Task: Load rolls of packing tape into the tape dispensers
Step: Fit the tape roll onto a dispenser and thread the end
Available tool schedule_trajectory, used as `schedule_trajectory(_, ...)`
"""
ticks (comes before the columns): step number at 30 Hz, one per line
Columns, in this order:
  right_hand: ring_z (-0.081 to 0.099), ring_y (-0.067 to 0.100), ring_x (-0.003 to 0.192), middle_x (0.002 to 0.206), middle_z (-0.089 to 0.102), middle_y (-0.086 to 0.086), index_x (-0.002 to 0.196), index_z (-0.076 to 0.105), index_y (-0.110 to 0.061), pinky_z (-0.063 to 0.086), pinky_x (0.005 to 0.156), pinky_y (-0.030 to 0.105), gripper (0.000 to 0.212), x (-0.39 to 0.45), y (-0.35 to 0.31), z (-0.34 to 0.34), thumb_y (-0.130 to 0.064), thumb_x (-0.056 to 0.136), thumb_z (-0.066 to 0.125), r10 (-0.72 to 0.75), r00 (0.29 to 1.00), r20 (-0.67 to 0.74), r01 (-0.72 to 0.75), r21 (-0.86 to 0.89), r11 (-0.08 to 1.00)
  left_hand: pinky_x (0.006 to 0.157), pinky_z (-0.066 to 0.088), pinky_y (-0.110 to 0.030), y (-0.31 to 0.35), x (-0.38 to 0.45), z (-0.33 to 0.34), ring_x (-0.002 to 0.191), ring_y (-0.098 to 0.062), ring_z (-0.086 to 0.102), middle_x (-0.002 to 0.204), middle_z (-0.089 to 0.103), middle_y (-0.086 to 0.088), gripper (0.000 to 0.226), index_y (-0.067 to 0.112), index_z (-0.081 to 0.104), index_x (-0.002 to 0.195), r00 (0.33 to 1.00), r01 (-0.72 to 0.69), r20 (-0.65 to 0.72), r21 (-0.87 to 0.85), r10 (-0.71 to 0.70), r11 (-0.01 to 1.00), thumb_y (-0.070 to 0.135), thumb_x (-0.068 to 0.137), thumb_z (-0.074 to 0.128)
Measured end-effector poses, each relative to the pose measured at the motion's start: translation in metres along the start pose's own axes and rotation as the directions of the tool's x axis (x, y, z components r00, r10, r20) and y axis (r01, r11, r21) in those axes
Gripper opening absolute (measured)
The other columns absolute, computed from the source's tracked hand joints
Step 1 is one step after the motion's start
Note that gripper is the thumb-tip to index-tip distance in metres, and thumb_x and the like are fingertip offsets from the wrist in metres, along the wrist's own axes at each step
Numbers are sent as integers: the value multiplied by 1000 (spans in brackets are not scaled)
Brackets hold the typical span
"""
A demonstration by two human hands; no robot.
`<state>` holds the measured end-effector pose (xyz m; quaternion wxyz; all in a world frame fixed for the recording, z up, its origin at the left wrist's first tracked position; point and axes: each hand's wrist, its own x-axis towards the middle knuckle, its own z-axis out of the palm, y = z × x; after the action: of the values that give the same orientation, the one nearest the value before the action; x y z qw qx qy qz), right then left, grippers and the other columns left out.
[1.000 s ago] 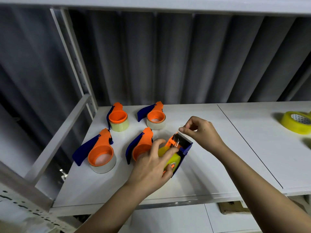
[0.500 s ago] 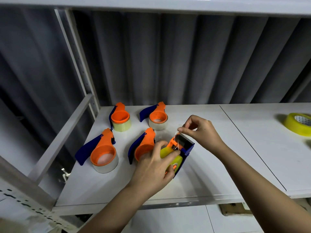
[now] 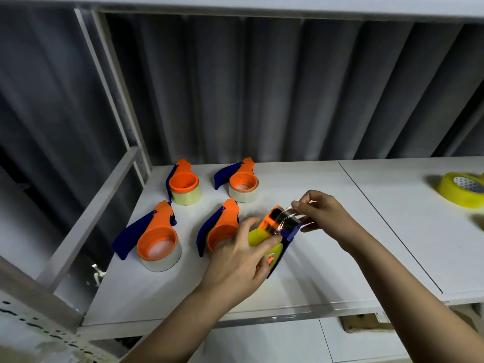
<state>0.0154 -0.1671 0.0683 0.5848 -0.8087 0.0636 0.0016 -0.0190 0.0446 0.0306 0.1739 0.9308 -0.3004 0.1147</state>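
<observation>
An orange and blue tape dispenser (image 3: 281, 233) lies on the white shelf (image 3: 301, 284) with a yellow tape roll (image 3: 258, 235) loaded in it. My left hand (image 3: 241, 260) grips the roll and the dispenser body from above. My right hand (image 3: 323, 213) pinches the clear tape end (image 3: 290, 214), which stretches across the dispenser's serrated blade end. Much of the roll is hidden under my left hand.
Several other orange and blue dispensers with clear or pale rolls stand to the left: two at the back (image 3: 184, 186) (image 3: 242, 183), two nearer (image 3: 157, 238) (image 3: 222, 227). A loose yellow tape roll (image 3: 462, 188) lies far right. A metal rail (image 3: 91, 218) borders the shelf's left side.
My right hand has drawn the clear tape end out over the dispenser's blade, moving slightly right. My left hand stays on the roll.
</observation>
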Motion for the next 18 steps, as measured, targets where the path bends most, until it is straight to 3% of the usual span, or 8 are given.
schedule_trajectory(10, 61, 22, 59, 78, 71, 0, 74, 50, -12, 53, 57, 33, 21, 3, -14, 11, -19, 92, 58, -44, 996, -83, 22, -252, 967, 44, 50, -29, 2, -1, 2, 65, -17, 61, 122, 44, -1, 45, 40, 47, 122, 999, -17, -32, 45, 18, 999, 31, 78, 44)
schedule_trajectory(18, 61, 23, 63, 84, 68, 9, 71, 49, -9, 56, 58, 28, 24, 0, -17, 5, -12, 93, 58, -6, 1000, -17, 4, -129, 992, 47, 47, -25, 2, -5, 4, 70, -18, 63, 125, 41, -2, 46, 28, 41, 122, 997, 55, -64, 51, -52, 997, 39, 77, 42)
